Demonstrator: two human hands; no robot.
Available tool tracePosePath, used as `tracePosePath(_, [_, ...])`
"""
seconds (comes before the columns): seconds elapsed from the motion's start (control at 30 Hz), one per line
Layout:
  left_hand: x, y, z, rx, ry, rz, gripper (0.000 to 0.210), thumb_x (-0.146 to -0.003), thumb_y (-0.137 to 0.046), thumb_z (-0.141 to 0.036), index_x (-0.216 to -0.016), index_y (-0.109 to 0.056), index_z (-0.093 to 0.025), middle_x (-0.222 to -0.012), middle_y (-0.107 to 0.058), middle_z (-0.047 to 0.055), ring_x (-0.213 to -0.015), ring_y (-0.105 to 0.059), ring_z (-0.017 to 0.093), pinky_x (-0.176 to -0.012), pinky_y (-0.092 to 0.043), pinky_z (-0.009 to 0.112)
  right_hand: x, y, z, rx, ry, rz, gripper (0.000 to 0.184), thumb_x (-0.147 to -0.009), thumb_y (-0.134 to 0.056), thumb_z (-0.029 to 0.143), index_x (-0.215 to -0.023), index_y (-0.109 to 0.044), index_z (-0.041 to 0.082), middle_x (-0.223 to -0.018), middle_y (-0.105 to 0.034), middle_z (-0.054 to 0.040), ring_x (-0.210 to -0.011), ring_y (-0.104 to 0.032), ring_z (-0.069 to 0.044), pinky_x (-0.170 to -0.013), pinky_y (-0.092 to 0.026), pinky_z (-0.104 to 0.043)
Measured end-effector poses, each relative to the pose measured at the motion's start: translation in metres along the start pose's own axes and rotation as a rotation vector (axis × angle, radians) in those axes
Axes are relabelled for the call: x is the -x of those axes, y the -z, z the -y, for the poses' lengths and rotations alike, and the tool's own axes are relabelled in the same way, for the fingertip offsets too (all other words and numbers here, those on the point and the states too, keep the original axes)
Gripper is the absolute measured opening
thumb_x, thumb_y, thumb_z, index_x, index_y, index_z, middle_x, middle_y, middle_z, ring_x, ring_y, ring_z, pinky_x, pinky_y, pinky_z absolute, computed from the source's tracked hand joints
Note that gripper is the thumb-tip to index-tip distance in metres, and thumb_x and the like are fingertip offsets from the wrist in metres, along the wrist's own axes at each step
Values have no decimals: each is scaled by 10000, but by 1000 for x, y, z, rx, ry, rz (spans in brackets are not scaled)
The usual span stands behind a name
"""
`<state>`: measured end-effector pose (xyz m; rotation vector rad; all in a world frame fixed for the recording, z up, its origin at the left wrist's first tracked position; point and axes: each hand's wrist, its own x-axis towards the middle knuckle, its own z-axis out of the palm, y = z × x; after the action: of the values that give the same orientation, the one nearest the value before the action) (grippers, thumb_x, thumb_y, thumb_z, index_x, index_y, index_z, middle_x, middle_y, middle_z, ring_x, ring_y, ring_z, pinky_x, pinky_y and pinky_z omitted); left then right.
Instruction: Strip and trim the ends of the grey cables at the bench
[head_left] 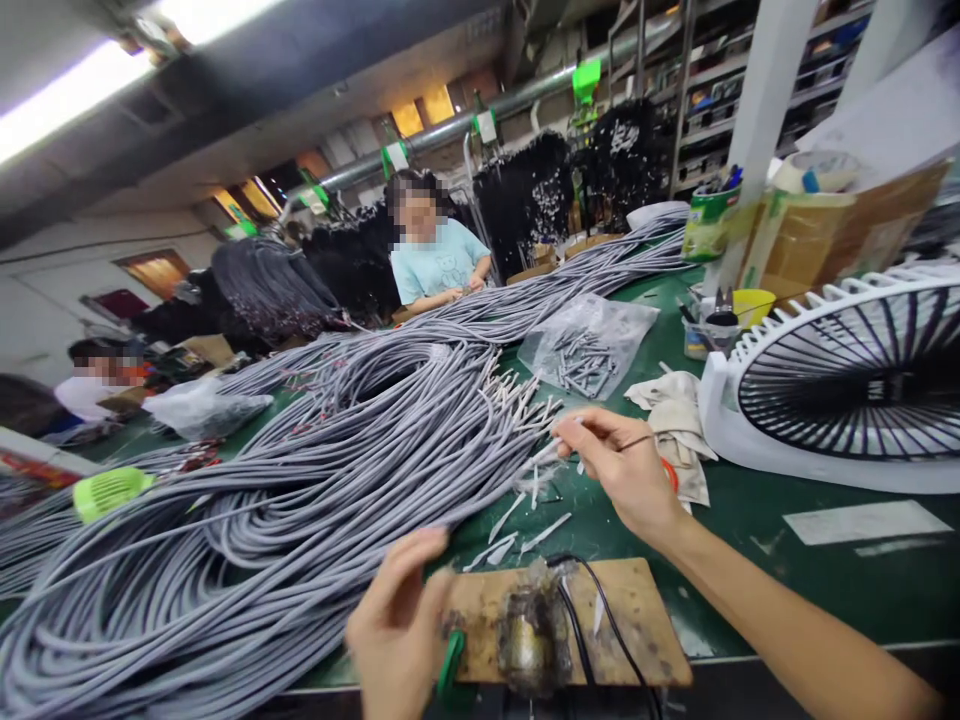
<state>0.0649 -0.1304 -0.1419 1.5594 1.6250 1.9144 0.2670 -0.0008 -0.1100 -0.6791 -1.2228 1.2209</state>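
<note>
My right hand [626,470] is closed in a pinch at the stripped, pale end of a grey cable [517,480], just past the tips of the big cable bundle. Over the near edge of that bundle [337,480], my left hand [401,625] is open, its thumb and fingers apart and slightly blurred. Nothing shows between them. Beside my left hand, a wooden board [637,620] carries a small grimy metal motor-like device [529,635] with black wires. A green clamp-like piece [451,662] sits at the board's left end. White scraps [510,520] lie between my hands.
A clear bag of grey screw-like pieces [585,355] lies beyond my right hand. To the right are cloth gloves [675,420], a white fan [847,390], a tool tub [709,325] and a cardboard box [795,235]. Another person [439,255] works across the green table [750,580].
</note>
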Motion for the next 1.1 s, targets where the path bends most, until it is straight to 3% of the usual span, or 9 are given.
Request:
tracePosePath(0.13, [-27, -48, -22, -349, -226, 267, 449, -694, -689, -195, -1131, -592, -234, -1029, -621, 64, -931, -569, 199, -830, -470, 330, 7, -3, 4, 35, 4, 37, 204, -741, -623, 349, -670, -623, 158, -559, -583, 10, -444, -463, -73, -420, -352, -200])
tracePosePath(0.3, [-51, -84, -28, -204, -315, 309, 136, -757, -614, -150, -843, -706, -200, -732, -672, 24, -647, -585, 120, -609, -468, 223, 5, -3, -2, 78, -22, 87, 229, -750, -605, 363, -647, -602, 158, -566, -607, 2, -508, -551, -105, -510, -434, -213])
tracePosePath(0.5, [-61, -67, -12, 111, 127, 154, 121, -702, -677, -255, -737, -715, -146, -512, -590, -13, -419, -459, 63, -409, -385, 172, -1, -1, -10, 134, -47, 52, 248, -749, -599, 387, -671, -616, 153, -590, -638, -21, -561, -593, -131, -560, -458, -231])
tracePosePath(0.7, [-84, -36, 1, 561, 182, -61, 255, -615, -749, -357, -785, -705, -173, -599, -585, -13, -515, -517, 48, -467, -434, 118, -1, -2, -16, 165, -69, 58, 251, -748, -603, 390, -662, -615, 154, -592, -632, -24, -561, -575, -131, -565, -450, -243])
tracePosePath(0.77, [-83, -33, 3, 490, 143, 129, 496, -558, -779, -381, -1008, -663, -209, -876, -643, 49, -748, -601, 121, -662, -517, 204, 0, -3, -15, 154, -83, 64, 260, -744, -608, 401, -666, -617, 153, -587, -625, -24, -521, -543, -117, -508, -426, -230])
tracePosePath(0.83, [-75, -39, 2, 259, 84, 465, 784, -496, -819, -319, -1219, -530, -229, -1127, -588, 100, -956, -583, 209, -846, -493, 332, 2, -5, -13, 134, -96, 80, 276, -754, -595, 416, -688, -626, 149, -569, -611, -20, -450, -475, -90, -422, -359, -212])
tracePosePath(0.9, [-65, -52, -2, 51, -9, 687, 845, -509, -816, -241, -1278, -465, -235, -1184, -565, 102, -1016, -559, 231, -925, -439, 391, 4, -7, -11, 105, -107, 112, 312, -785, -552, 434, -709, -641, 145, -547, -593, -15, -389, -390, -64, -370, -283, -206])
tracePosePath(1.0, [-54, -76, -10, 30, -41, 626, 580, -641, -734, -201, -1192, -550, -201, -987, -654, 74, -874, -604, 186, -860, -474, 353, 5, -8, -9, 82, -103, 181, 379, -824, -488, 451, -669, -655, 147, -499, -550, 1, -359, -325, -50, -365, -253, -210])
tracePosePath(1.1, [-51, -90, -15, 186, 155, 505, 327, -688, -687, -211, -1006, -657, -143, -726, -647, 36, -579, -581, 120, -580, -509, 243, 4, -6, -9, 88, -80, 176, 336, -808, -527, 421, -639, -645, 155, -505, -537, 13, -396, -386, -55, -407, -313, -203])
